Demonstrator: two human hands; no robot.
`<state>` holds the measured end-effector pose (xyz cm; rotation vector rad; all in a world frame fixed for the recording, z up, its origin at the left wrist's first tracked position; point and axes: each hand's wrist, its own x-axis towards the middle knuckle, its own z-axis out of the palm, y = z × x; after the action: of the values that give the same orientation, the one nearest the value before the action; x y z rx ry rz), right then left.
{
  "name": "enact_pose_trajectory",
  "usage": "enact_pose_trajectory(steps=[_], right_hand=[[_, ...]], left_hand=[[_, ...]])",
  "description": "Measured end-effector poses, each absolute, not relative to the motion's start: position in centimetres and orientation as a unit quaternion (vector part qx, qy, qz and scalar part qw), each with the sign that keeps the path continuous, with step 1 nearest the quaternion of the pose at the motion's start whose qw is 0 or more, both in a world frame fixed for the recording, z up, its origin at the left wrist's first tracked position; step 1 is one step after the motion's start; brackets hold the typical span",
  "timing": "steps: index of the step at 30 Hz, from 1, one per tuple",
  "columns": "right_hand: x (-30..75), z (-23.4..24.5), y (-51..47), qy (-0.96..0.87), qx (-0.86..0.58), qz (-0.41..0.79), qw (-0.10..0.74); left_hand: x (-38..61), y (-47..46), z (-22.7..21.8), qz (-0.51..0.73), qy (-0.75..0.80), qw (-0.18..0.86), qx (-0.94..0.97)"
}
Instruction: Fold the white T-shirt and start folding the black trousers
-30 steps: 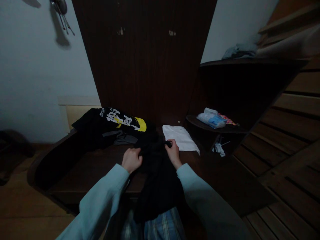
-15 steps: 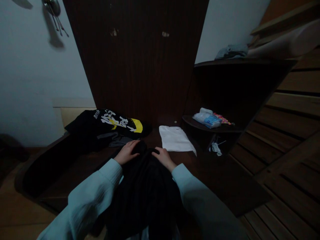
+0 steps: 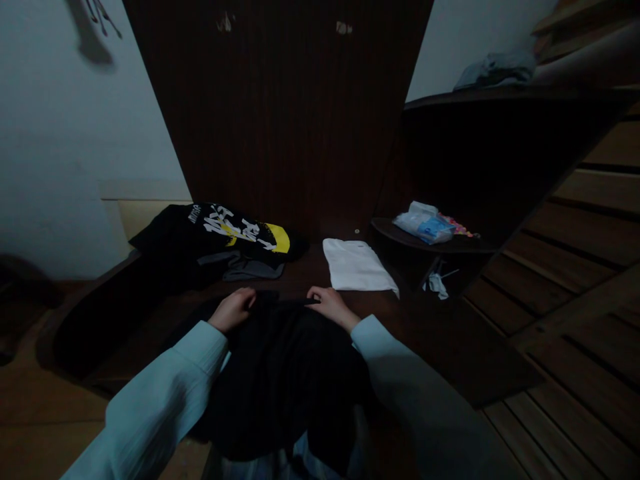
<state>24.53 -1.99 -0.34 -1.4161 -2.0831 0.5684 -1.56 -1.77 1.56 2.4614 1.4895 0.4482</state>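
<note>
A black garment point(image 3: 285, 373) spreads from the dark wooden surface down toward my lap; its exact kind cannot be made out. My left hand point(image 3: 234, 310) grips its upper left edge with curled fingers. At the upper right edge, my right hand point(image 3: 330, 307) pinches the cloth between thumb and fingers. Beyond my right hand lies a folded white cloth point(image 3: 357, 265). Past my left hand rests a pile with a black printed shirt point(image 3: 225, 230), lettered in white and yellow, over a folded grey garment point(image 3: 255, 269).
A curved dark wooden rim point(image 3: 70, 333) borders the left side. On the right, a corner shelf point(image 3: 395, 239) holds a plastic packet point(image 3: 425, 223) and something colourful. Folded cloth point(image 3: 495, 70) sits on its upper board. Wooden slats point(image 3: 590, 300) stand at far right.
My hands have moved farther apart, the left one going left, and the black garment's upper edge is stretched wider between them. The view has tilted slightly downward.
</note>
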Motion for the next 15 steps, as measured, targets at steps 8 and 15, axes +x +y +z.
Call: enact_pose_trajectory(steps=[8, 15], right_hand=[[24.1, 0.4, -2.7, -0.801, -0.523, 0.176, 0.232], [24.4, -0.2, -2.1, -0.761, -0.496, 0.280, 0.311]], left_hand=[[-6.8, -5.1, 4.9, -0.004, 0.554, 0.197, 0.809], [-1.1, -5.0, 7.0, 0.015, 0.473, 0.062, 0.879]])
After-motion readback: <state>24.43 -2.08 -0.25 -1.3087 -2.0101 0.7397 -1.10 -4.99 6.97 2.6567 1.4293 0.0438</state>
